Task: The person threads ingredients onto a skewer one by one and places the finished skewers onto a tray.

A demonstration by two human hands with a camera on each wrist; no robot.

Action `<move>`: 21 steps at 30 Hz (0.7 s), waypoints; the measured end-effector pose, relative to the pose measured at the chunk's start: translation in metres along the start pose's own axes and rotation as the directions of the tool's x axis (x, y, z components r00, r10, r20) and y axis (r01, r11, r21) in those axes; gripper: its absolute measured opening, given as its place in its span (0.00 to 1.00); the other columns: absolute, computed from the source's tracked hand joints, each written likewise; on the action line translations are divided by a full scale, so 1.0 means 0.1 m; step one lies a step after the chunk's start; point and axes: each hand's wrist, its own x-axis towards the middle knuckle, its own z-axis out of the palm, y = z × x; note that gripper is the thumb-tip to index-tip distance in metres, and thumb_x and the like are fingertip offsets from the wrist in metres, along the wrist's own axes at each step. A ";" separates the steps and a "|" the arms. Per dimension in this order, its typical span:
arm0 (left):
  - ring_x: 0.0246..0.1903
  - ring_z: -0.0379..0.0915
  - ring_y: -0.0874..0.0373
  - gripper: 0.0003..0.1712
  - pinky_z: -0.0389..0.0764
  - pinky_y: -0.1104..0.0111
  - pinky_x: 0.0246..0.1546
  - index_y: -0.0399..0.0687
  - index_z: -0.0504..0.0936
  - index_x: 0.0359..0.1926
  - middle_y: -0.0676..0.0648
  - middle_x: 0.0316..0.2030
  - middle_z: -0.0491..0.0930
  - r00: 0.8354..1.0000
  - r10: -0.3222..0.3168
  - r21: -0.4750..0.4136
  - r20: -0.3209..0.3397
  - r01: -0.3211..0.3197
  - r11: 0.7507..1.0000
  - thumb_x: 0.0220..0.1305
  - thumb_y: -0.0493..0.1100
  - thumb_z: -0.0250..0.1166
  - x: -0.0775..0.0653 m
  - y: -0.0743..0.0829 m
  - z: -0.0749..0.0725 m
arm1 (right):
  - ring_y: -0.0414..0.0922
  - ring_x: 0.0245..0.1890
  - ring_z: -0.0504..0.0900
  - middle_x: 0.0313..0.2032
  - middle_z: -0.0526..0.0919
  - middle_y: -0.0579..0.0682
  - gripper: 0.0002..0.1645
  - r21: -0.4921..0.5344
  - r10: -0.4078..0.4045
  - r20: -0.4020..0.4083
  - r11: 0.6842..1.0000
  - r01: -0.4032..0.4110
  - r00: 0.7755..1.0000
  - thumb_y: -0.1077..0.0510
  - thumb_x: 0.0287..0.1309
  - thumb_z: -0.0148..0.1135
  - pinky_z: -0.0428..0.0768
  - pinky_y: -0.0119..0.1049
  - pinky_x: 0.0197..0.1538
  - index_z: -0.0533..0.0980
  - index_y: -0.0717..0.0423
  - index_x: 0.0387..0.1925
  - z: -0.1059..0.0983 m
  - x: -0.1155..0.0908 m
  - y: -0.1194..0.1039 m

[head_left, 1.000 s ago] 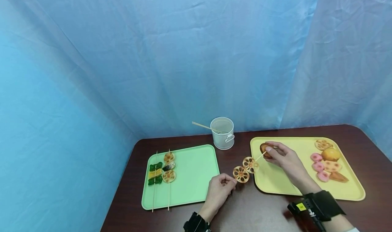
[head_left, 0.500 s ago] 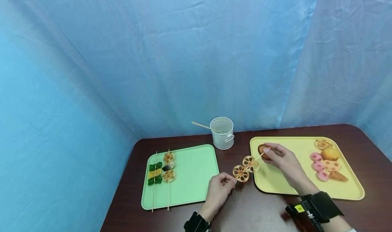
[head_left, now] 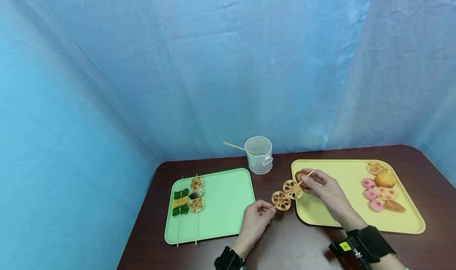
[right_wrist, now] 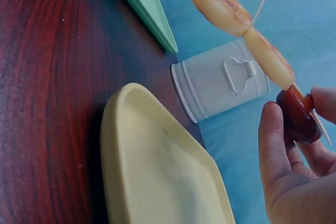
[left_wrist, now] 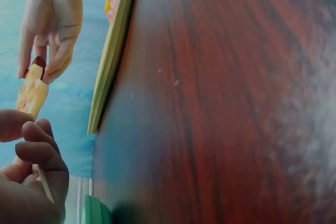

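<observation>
My left hand (head_left: 255,220) pinches the lower end of a wooden skewer (left_wrist: 45,184) between thumb and fingers. Two lotus root slices (head_left: 281,201) are threaded along it, edge beside edge. At the skewer's far end, my right hand (head_left: 327,192) grips a glossy, round, brown food piece (right_wrist: 296,116) between thumb and fingers. The skewer's pointed tip sticks out past this piece, which sits close against the upper lotus slice (right_wrist: 268,59). The whole skewer is held up, tilted, between the green and yellow trays.
On the left, a green tray (head_left: 228,202) bears two filled skewers (head_left: 196,226). The yellow tray (head_left: 320,218) on the right holds a lotus slice, pink rings and other toy-like pieces (head_left: 384,192). A white bucket (head_left: 259,161) with thin sticks stands at the back.
My right hand has slid the brown piece down and left along the skewer, closer to the lotus slices. More of the tip now shows beyond it. My left hand stays nearly still.
</observation>
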 end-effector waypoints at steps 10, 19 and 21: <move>0.20 0.73 0.61 0.04 0.68 0.74 0.19 0.42 0.82 0.36 0.43 0.24 0.82 0.999 -0.026 0.011 0.033 0.026 1.000 0.64 0.38 0.69 -0.01 0.00 -0.02 | 0.40 0.47 0.85 0.51 0.83 0.48 0.26 -0.045 0.009 0.002 0.999 -0.009 1.000 0.51 0.73 0.62 0.85 0.38 0.51 0.74 0.71 0.56 0.03 -0.01 0.01; 0.22 0.78 0.58 0.04 0.75 0.72 0.21 0.39 0.82 0.39 0.41 0.28 0.84 0.997 0.004 0.032 0.079 -0.006 0.999 0.65 0.35 0.68 0.03 -0.01 -0.09 | 0.40 0.46 0.86 0.49 0.85 0.45 0.23 -0.018 0.010 0.002 1.000 -0.010 1.000 0.52 0.73 0.63 0.84 0.37 0.51 0.74 0.70 0.53 0.02 -0.01 -0.01; 0.24 0.81 0.57 0.04 0.79 0.69 0.23 0.40 0.82 0.38 0.41 0.28 0.85 0.996 0.006 0.043 0.087 -0.009 0.999 0.66 0.36 0.69 0.04 -0.03 -0.11 | 0.40 0.46 0.86 0.49 0.85 0.46 0.24 -0.023 0.009 0.002 1.000 -0.009 1.000 0.52 0.73 0.63 0.84 0.37 0.51 0.74 0.70 0.54 0.03 -0.01 -0.02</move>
